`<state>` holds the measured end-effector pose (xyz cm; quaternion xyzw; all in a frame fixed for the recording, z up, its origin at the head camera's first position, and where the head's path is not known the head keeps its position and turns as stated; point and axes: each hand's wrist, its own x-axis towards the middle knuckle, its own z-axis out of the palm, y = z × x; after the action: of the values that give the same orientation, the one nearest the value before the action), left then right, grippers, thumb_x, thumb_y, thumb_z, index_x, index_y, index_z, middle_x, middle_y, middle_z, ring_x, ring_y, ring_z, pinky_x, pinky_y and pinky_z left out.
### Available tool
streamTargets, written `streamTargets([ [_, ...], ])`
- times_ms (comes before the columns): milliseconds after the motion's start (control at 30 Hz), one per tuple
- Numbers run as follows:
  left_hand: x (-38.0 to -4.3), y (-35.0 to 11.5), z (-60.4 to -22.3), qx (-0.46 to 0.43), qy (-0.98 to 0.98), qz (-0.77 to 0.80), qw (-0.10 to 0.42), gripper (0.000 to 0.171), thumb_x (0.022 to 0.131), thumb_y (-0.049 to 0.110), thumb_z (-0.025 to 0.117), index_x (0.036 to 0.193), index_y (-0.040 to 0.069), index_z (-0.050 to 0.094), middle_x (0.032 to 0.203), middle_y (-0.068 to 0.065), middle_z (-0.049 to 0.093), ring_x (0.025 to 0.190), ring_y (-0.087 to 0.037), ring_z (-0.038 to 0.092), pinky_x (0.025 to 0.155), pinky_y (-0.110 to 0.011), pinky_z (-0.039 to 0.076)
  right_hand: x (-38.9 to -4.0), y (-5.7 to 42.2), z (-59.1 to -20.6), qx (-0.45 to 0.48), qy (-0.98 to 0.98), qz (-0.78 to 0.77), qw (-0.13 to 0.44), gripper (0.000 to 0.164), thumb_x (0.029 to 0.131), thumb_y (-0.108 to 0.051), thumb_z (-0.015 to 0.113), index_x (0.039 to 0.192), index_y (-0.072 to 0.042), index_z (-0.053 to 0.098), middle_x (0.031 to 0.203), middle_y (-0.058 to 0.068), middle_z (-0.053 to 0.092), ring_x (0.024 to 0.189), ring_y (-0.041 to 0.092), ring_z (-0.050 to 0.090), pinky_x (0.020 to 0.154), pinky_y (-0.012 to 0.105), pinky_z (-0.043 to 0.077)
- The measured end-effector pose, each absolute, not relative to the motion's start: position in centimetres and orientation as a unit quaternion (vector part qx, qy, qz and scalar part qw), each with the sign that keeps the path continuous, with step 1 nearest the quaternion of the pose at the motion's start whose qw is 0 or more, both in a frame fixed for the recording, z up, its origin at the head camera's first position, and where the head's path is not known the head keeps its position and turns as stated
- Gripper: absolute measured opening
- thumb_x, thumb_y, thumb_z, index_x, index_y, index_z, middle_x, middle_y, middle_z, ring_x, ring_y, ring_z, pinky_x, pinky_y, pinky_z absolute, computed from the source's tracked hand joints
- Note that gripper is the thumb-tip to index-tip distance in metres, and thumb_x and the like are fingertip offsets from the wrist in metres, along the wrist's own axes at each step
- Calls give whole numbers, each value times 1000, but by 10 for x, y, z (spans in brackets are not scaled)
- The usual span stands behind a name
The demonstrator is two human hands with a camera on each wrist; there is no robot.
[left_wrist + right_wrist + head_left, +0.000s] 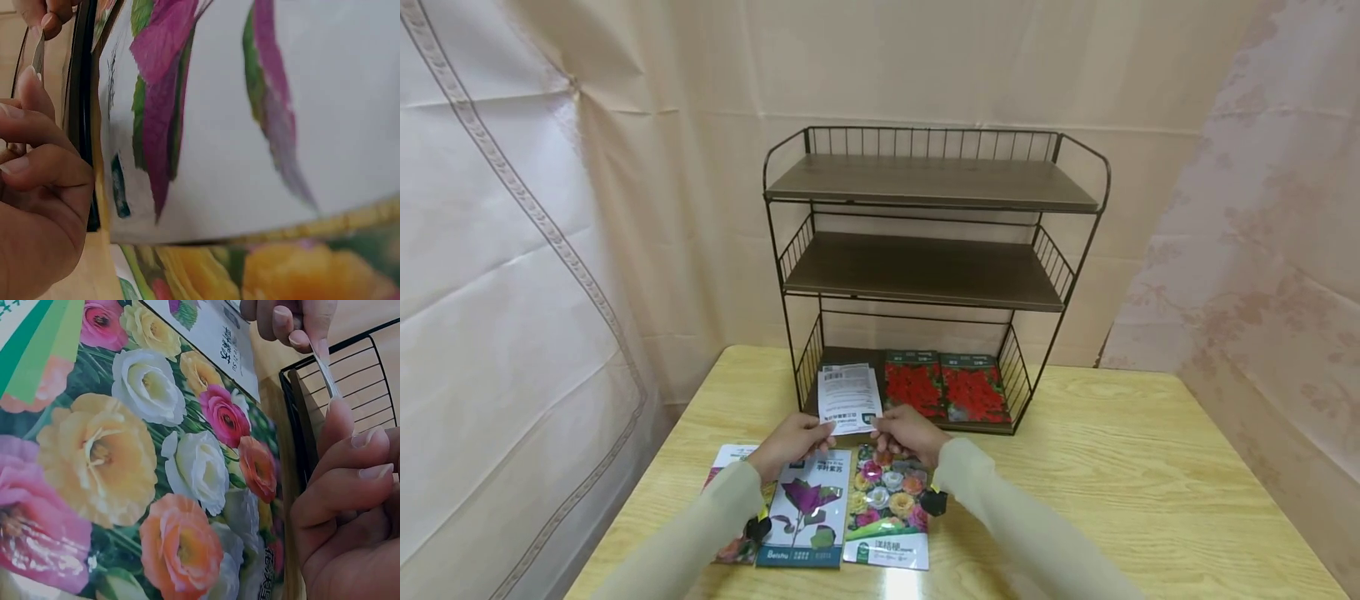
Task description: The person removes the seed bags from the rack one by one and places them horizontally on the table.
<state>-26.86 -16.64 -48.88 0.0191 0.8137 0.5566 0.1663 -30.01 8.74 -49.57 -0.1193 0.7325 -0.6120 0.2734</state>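
My left hand [792,444] and right hand [912,435] pinch the near corners of a white printed seed packet [848,398] between thumbs and fingers. It is over the left part of the rack's bottom shelf [850,357]; whether it touches the shelf I cannot tell. Two red-flower seed packets [914,387] lie side by side to its right. Below my hands, on the table, are a purple-leaf seed packet [805,521] and a mixed-flower seed packet [887,504]. The left forearm partly covers another flower packet [735,454]. In the right wrist view, the held packet [325,374] appears edge-on.
A dark three-tier wire rack [925,204] stands at the back of the light wooden table [1120,483]. Its middle shelf [925,265] overhangs the bottom one, with wire side panels [1017,367] at each end. Curtain cloth [700,208] hangs behind and beside the table.
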Motion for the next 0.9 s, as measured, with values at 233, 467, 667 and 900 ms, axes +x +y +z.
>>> streamTargets([
  [233,-261,-157,-484,24,818,554,156,37,108,30,56,92,1,73,80,-11,70,55,-10,39,53,-24,34,-299,96,-496,-118,738,-608,268,31,108,-21,55,99,6,67,65,0,63,47,4,43,43,19,32],
  [467,-253,-153,-484,19,816,556,157,39,107,32,57,92,0,72,76,-4,68,53,-10,37,50,-24,32,-293,103,-491,-132,742,-601,265,29,107,-20,54,95,3,67,66,-1,62,48,3,42,45,20,32],
  [667,-247,-150,-487,33,813,559,163,38,107,32,57,90,1,70,79,-7,69,54,-10,39,48,-23,32,-287,108,-491,-128,740,-601,274,30,108,-21,54,97,4,68,66,1,62,48,4,42,47,21,34],
  [900,-241,-147,-486,37,813,558,161,41,106,34,58,90,-1,73,73,-3,66,55,-10,41,51,-23,34,-281,114,-491,-140,751,-587,269,34,108,-24,54,102,6,67,68,1,62,50,6,42,48,22,33],
])
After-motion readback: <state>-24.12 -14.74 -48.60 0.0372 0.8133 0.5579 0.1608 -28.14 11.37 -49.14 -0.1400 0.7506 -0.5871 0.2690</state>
